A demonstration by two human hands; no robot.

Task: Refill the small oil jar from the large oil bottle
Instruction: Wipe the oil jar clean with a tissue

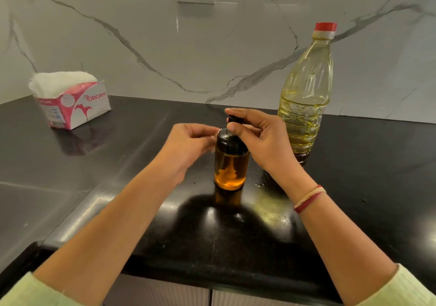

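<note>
1. Head view, centre of the frame. The small oil jar (231, 162) is seen standing upright on the black counter (122, 155), its long axis vertical, with amber oil filling roughly its lower part. The black cap (232, 138) is still seated on it.

2. Head view, centre. The right hand (262, 138) is closed in a pinch on the black top piece (234, 120) above the cap, thumb in front and forefinger over it. The left hand (188, 143) is loosely curled just left of the cap; whether its fingertips touch the jar cannot be told.

3. Head view, right of centre. The large oil bottle (306, 93), upright and closed by a red cap (325, 28), stands behind and to the right of the jar, nearer the right hand, untouched.

4. Judgement: the jar is being opened; pouring is not yet begun.
</note>
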